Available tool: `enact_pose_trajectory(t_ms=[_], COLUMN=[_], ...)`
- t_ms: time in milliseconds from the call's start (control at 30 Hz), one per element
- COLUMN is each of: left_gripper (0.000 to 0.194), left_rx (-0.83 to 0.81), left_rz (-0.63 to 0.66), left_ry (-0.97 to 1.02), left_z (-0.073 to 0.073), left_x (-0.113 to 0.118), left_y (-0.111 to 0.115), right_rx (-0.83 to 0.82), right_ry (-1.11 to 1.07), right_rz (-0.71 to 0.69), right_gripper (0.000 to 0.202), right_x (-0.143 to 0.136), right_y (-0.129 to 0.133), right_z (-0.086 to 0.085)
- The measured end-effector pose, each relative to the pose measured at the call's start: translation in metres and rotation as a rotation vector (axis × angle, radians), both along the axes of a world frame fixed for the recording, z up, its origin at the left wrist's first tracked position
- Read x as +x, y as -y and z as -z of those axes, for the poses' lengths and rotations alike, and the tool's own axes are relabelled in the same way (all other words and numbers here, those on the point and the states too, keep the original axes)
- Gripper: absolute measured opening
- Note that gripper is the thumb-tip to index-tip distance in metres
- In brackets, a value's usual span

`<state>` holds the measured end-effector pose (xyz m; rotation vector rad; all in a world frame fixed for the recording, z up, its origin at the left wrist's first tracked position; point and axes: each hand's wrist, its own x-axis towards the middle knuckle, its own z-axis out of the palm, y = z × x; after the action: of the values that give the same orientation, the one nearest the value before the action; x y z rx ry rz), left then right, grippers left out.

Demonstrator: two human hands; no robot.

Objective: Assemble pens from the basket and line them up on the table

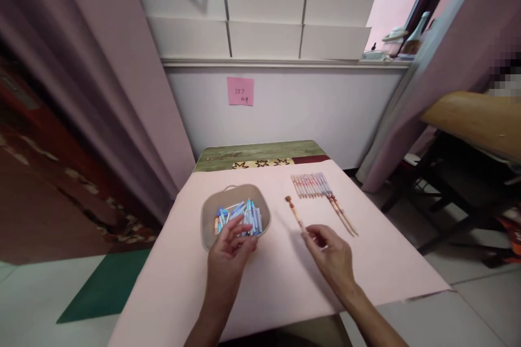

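My right hand pinches the lower end of a slim orange-brown pen with a dark brown figure on its top end. That pen slants up and to the left, above the pink table cover. Over the near edge of a grey-beige plastic basin hangs my left hand, fingers apart and loosely curled, with nothing seen in it. Inside the basin lie several blue and light-blue pens, partly hidden by my left fingers. To the right, a row of clear pens lies side by side, with two brown-topped pens below its right end.
A pink sheet covers most of the table, whose green patterned far end shows. White boxes are stacked on the ledge behind, above a pink note on the wall. Curtains hang at both sides, and a wooden-topped piece of furniture stands right.
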<state>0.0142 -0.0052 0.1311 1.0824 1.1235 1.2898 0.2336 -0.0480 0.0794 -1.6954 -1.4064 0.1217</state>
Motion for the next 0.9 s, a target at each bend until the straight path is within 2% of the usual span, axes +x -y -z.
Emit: enact_pose_trajectory(t_ms=[67, 167, 267, 367, 500, 700, 900], left_gripper=[0.04, 0.032, 0.034, 0.036, 0.036, 0.033, 0.027], left_rx=[-0.044, -0.121, -0.165, -0.185, -0.205, -0.228, -0.222], left_rz=[0.028, 0.043, 0.042, 0.054, 0.061, 0.073, 0.076], left_ry=[-0.07, -0.093, -0.076, -0.079, -0.091, -0.078, -0.108], left_z=[0.011, 0.029, 0.04, 0.046, 0.051, 0.062, 0.069], left_x=[-0.004, -0.006, -0.005, -0.006, -0.011, -0.009, -0.009], left_y=[0.005, 0.009, 0.011, 0.009, 0.005, 0.001, 0.007], right_rx=[-0.069, -0.281, -0.525, -0.67, -0.716, -0.699, -0.679], right_ry=[0.077, 0.21, 0.28, 0.304, 0.337, 0.384, 0.392], right_rz=[0.175, 0.367, 0.426, 0.425, 0.423, 0.436, 0.45], right_gripper=[0.027, 0.029, 0.03, 0.032, 0.035, 0.038, 0.042], right_x=[0.034, 0.076, 0.097, 0.101, 0.099, 0.101, 0.104], right_y=[-0.006, -0.018, -0.03, -0.037, -0.04, -0.041, -0.036], right_z=[0.006, 0.016, 0.023, 0.027, 0.031, 0.037, 0.039])
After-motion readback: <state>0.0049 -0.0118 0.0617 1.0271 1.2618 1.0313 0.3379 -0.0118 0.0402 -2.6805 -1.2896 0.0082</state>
